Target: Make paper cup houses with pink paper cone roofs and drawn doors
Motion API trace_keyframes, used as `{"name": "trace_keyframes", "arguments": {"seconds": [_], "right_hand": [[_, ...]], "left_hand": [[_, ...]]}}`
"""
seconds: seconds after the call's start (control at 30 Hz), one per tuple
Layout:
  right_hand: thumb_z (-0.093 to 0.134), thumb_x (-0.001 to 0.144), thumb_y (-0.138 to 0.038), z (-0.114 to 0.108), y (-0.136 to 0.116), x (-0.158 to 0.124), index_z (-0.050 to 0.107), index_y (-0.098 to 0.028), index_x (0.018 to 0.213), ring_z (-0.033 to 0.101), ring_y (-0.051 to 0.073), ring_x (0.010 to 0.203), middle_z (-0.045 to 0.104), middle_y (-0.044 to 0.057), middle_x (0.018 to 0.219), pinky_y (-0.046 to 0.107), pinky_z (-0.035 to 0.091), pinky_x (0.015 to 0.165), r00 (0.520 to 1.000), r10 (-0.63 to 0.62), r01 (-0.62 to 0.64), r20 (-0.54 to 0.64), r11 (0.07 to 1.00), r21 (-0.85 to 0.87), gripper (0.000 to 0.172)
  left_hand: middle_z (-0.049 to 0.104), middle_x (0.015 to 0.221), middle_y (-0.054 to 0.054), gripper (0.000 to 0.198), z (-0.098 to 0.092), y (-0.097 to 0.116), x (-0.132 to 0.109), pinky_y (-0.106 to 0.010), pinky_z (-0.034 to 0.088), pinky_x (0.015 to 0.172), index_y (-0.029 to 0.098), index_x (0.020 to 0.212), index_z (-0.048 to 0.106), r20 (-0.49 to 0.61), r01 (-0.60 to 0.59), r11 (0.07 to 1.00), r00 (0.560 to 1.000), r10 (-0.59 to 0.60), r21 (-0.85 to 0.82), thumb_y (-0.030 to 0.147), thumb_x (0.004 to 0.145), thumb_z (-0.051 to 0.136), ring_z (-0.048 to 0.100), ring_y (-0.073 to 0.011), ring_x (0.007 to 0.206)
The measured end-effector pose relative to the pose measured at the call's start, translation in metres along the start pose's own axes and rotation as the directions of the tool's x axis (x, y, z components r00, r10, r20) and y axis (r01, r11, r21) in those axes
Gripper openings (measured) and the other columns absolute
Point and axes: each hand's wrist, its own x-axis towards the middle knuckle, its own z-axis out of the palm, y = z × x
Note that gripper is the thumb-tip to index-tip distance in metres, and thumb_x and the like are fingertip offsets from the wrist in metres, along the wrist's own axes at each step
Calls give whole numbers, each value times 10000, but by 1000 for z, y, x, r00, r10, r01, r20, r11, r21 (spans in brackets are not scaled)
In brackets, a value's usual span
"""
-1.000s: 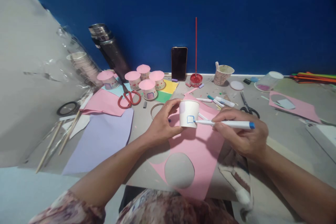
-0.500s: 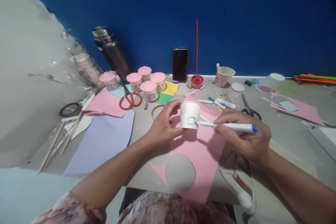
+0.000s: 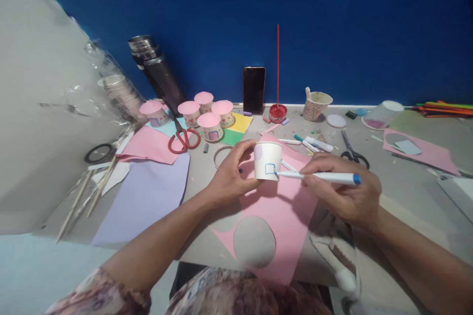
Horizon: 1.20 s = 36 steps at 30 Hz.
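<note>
A white paper cup is held up by my left hand, with the thumb under its lower left side and fingers behind it. On the cup's front is a small blue outline, roughly square. My right hand grips a white marker pen with a blue end, and its tip touches the cup at the right edge of the outline. Beneath both hands lies a pink paper sheet with a round hole cut in it.
Several decorated cups with pink tops stand at the back left beside red-handled scissors. A phone leans on the blue wall near a red paint pot. Loose markers and black scissors lie to the right.
The marker's tip has shifted very slightly along the outline's right side. Both hands keep almost the same place, and the view has shifted a little.
</note>
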Motion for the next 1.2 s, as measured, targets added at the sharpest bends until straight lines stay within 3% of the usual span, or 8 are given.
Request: {"name": "trace_keyframes", "arguments": {"seconds": [0.57,1.2], "right_hand": [[669,873,-62,0,1,-2,713,-232,896,635,148,574,735,-19,729,296,505,578,1000,1,-2,-7,1000,-8,177],[697,871,-111,0,1,-4,741,-250,869,729,169,624,782,-9,741,281,574,622,991,110,-117,-78,989,-87,146]], "left_hand": [[572,1484,-104,721,0,-2,-1,-474,495,1166,275,1390,549,-2,0,1000,1000,0,9,146,728,804,623,-297,1341],[599,1449,-103,706,2,2,-2,-477,491,1158,282,1391,559,22,-3,1000,1000,2,2,164,745,819,631,-298,1328]]}}
